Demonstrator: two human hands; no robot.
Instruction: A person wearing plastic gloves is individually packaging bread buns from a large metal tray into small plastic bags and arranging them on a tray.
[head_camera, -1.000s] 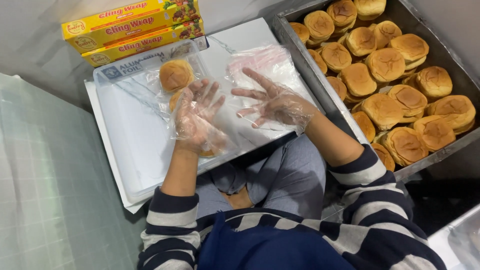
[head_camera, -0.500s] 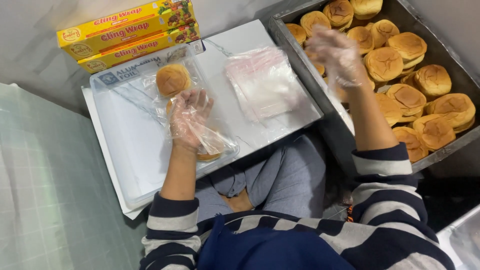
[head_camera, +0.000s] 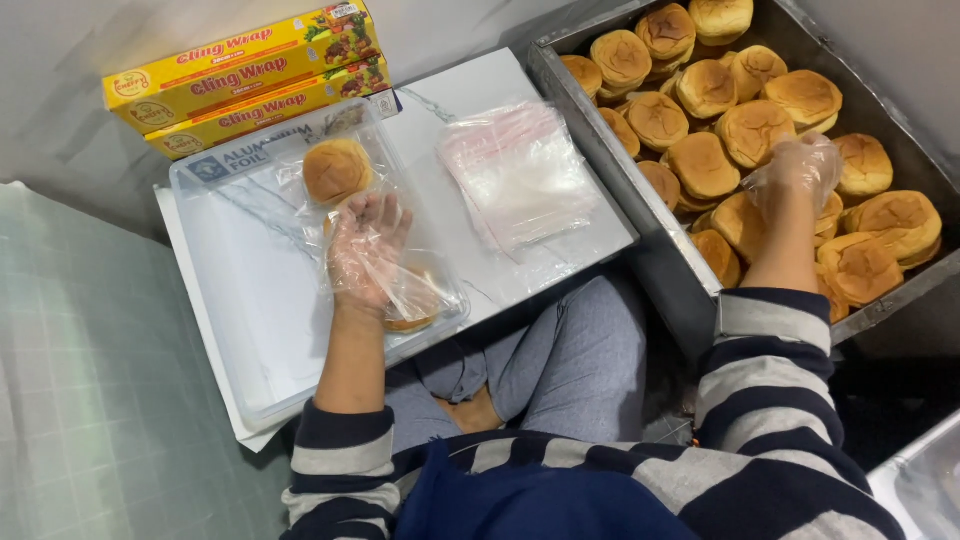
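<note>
Head view | white board (head_camera: 560, 240) on lap | left hand (head_camera: 365, 250) spread on bagged bun (head_camera: 415, 300) | right hand (head_camera: 795, 170) gripping tray bun (head_camera: 745, 220)

On the tabletop (head_camera: 450, 100), wrap boxes (head_camera: 245, 75) lie along the far left edge. A bun (head_camera: 337, 170) sits just in front of them, with the left hand (head_camera: 365, 250) nearer still. A stack of bags (head_camera: 520, 170) lies toward the right edge. Beyond that edge, the tray (head_camera: 600, 130) holds piled buns (head_camera: 705, 165), the right hand (head_camera: 795, 170) among them.

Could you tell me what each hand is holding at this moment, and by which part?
The left hand presses on the clear bag over a bun. The right hand rests on buns in the tray; no firm hold can be told.
</note>
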